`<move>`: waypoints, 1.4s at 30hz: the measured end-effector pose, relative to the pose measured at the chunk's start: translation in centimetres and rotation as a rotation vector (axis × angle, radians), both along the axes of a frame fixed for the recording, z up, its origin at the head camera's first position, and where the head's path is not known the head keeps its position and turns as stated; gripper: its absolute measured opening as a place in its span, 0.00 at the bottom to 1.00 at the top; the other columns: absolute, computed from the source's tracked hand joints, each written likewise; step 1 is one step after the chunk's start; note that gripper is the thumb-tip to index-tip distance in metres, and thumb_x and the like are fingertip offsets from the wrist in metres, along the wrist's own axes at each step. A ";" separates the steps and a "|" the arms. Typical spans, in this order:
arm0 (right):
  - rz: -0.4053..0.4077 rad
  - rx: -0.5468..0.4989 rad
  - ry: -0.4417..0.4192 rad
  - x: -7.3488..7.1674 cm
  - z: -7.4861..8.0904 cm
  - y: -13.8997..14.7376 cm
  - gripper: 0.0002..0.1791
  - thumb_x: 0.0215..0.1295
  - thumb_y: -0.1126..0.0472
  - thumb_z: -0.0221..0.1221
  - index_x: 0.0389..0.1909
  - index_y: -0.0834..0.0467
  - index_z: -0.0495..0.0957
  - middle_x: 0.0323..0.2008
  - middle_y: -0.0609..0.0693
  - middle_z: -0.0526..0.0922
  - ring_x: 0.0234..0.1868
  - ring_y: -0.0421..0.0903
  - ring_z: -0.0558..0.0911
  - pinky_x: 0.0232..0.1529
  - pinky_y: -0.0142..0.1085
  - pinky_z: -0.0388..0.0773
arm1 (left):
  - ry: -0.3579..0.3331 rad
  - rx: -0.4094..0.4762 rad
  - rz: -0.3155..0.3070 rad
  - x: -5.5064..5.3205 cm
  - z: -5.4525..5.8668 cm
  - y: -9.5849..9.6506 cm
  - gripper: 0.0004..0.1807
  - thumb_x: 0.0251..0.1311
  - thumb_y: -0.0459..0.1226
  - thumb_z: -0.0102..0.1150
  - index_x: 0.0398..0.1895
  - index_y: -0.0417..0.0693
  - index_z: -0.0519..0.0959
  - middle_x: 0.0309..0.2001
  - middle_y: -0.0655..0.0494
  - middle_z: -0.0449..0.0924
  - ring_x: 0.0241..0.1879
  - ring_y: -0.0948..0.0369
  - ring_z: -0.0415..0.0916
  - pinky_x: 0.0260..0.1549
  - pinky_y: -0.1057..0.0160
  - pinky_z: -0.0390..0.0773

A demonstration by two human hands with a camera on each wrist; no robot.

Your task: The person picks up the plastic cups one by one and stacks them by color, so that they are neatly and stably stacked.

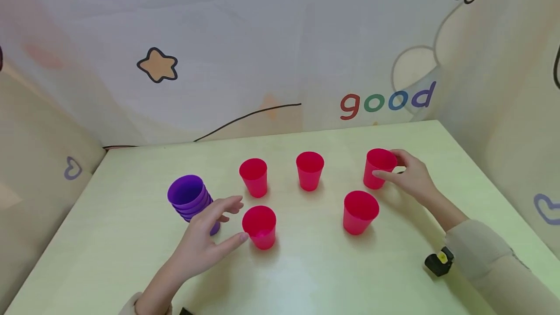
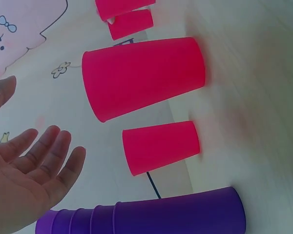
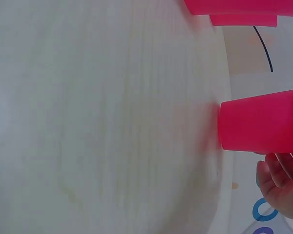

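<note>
Currently we observe the right hand (image 1: pixel 412 176) gripping an upright red tapered cup (image 1: pixel 377 171) at the far right of the pale wooden table (image 1: pixel 306 276), its thumb on one side and its fingers on the other; we cannot tell whether the base bears weight. We note the left hand (image 1: pixel 201 239) with its thumb and fingers apart, holding nothing, just beside the near-left red cup (image 1: pixel 260 230). Left of that stands a nested stack of purple cups (image 1: pixel 188 196). We record three more upright red cups (image 1: pixel 310 173) spaced apart on the table.
</note>
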State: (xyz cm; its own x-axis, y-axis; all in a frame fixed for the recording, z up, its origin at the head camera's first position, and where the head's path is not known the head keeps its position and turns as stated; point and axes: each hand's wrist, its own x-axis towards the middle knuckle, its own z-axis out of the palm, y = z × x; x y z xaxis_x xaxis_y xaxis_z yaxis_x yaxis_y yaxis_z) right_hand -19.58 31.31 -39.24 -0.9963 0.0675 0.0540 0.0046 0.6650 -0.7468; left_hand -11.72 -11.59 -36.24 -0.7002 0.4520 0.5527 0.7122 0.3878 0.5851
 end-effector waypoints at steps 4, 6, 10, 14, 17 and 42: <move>0.019 -0.006 0.023 1.2 0.1 0.6 0.39 0.54 0.47 0.63 0.61 0.63 0.60 0.52 0.62 0.69 0.50 0.57 0.69 0.35 0.32 0.74 | -0.008 -0.010 0.010 -0.2 -0.2 0.1 0.32 0.42 0.31 0.70 0.55 0.44 0.71 0.47 0.54 0.77 0.45 0.56 0.74 0.36 0.60 0.77; 0.023 -0.002 0.032 1.8 0.2 0.8 0.39 0.53 0.48 0.63 0.61 0.63 0.60 0.52 0.61 0.69 0.49 0.56 0.69 0.35 0.30 0.74 | -0.013 -0.019 0.017 -0.3 -0.3 0.1 0.32 0.42 0.31 0.70 0.55 0.44 0.71 0.47 0.55 0.77 0.46 0.57 0.74 0.36 0.60 0.77; 0.030 0.000 0.048 3.0 0.4 1.3 0.38 0.53 0.49 0.64 0.60 0.63 0.61 0.51 0.60 0.70 0.49 0.55 0.70 0.34 0.27 0.73 | -0.031 -0.049 0.034 -0.5 -0.5 0.2 0.31 0.44 0.33 0.69 0.55 0.46 0.71 0.48 0.57 0.76 0.47 0.59 0.72 0.35 0.62 0.75; 0.044 -0.001 0.064 4.5 0.5 1.6 0.37 0.53 0.51 0.65 0.59 0.63 0.62 0.50 0.60 0.71 0.47 0.54 0.70 0.33 0.26 0.74 | -0.063 -0.088 0.041 -0.7 -0.7 0.4 0.32 0.45 0.36 0.69 0.56 0.46 0.70 0.50 0.57 0.74 0.48 0.60 0.71 0.36 0.62 0.75; 0.055 0.004 0.066 5.6 0.5 1.8 0.37 0.52 0.53 0.65 0.59 0.65 0.62 0.49 0.61 0.71 0.46 0.55 0.70 0.32 0.26 0.75 | -0.097 -0.106 0.040 -0.8 -0.8 0.6 0.33 0.45 0.36 0.69 0.58 0.46 0.68 0.51 0.56 0.73 0.49 0.58 0.70 0.38 0.60 0.76; 0.058 0.005 0.049 9.7 -0.6 2.9 0.37 0.52 0.57 0.66 0.59 0.67 0.61 0.49 0.63 0.71 0.43 0.58 0.74 0.31 0.29 0.77 | -0.330 -0.212 0.056 -1.9 -1.4 2.4 0.39 0.40 0.39 0.73 0.59 0.46 0.68 0.53 0.55 0.71 0.49 0.58 0.69 0.40 0.53 0.74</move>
